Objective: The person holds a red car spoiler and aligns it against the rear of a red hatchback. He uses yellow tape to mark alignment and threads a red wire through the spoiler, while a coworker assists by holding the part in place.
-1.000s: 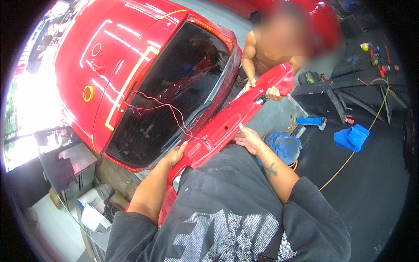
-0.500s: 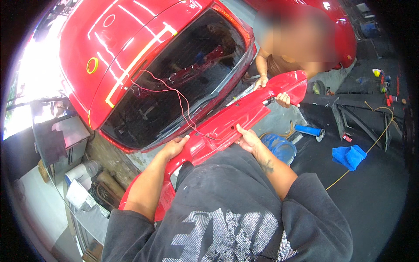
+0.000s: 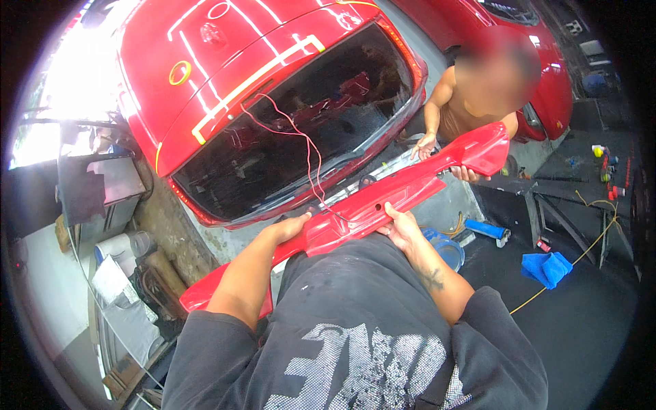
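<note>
A long red car spoiler [image 3: 389, 195], its underside facing up, lies slantwise across the front of my body. My left hand [image 3: 292, 229] grips its far edge left of the middle, thumb on top. With my right hand [image 3: 404, 231] I hold the near edge, thumb beside a dark round hole and fingers underneath. A thin red wire [image 3: 309, 147] runs from the tailgate of a red car [image 3: 239, 55] to the spoiler. At the right end, a co-worker's hand [image 3: 466, 173] supports the spoiler from below; the person's other hand [image 3: 424, 146] is spread close to it.
Yellow tape [image 3: 256, 89] and a tape roll [image 3: 180, 72] are on the car. A blue bucket [image 3: 444, 251], a blue cylindrical tool [image 3: 485, 229] and a blue cloth [image 3: 547, 269] lie to the right. A dark metal stand [image 3: 547, 198] stands beyond them. Clutter [image 3: 130, 273] fills the left side.
The spoiler and my hands have shifted slightly right in view, and the car appears higher and further right. One co-worker's hand has opened its fingers at the spoiler. My grip stays the same.
</note>
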### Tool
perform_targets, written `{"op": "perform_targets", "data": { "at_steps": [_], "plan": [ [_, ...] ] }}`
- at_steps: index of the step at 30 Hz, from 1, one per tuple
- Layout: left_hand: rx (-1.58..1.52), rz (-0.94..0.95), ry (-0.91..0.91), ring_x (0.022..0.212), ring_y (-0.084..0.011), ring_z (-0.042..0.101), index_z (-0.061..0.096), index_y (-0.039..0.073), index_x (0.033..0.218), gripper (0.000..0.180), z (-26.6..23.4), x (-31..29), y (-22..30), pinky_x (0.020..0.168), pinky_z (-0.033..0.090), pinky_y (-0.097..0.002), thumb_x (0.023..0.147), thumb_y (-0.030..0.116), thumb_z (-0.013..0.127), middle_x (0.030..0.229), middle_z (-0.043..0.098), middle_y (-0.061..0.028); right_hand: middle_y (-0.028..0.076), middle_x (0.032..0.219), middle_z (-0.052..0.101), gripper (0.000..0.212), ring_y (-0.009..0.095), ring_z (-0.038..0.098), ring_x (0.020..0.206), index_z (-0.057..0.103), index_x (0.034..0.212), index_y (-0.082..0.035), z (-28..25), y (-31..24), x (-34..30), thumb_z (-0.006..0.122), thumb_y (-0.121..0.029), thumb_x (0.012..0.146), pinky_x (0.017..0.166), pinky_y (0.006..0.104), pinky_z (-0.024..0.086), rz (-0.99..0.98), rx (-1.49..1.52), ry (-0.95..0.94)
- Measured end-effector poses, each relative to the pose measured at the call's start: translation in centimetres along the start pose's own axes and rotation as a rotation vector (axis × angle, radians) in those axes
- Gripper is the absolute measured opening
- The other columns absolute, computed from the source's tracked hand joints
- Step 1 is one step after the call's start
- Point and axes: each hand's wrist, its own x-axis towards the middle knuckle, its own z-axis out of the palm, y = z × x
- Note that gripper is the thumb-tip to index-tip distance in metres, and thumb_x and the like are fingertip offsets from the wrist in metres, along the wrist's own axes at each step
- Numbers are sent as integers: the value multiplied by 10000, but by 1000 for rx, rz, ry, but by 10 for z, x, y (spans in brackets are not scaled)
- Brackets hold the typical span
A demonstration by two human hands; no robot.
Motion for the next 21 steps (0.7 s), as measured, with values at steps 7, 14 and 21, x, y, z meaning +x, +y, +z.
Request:
{"op": "perform_targets", "data": {
  "at_steps": [7, 14, 21],
  "plan": [
    [-330, 74, 7, 1612, -340, 422, 491, 15, 1665, 834, 6, 25, -33, 1321, 284, -483, 1150, 662, 384, 1753, 432, -210, 156, 1327, 757, 319, 347, 781, 1154, 606, 1435, -86, 52, 6, -44, 599, -246, 1159, 958, 601, 651, -88, -143, 49],
    [-493, 196, 96, 1586, -309, 460, 516, -22, 1636, 841, 2, 18, -57, 1317, 304, -425, 1142, 654, 450, 1707, 494, -211, 171, 1335, 748, 332, 365, 766, 1168, 612, 1436, -76, 79, 19, -58, 612, -248, 1152, 979, 642, 629, -172, -229, 50],
    [-499, 269, 8, 1457, -289, 585, 630, 15, 1544, 753, -13, -21, -57, 1247, 400, -417, 1136, 633, 492, 1590, 632, -168, 164, 1326, 748, 340, 361, 764, 1164, 599, 1438, -67, 106, 30, -74, 603, -260, 1158, 980, 643, 630, -232, -274, 53]
  ]
}}
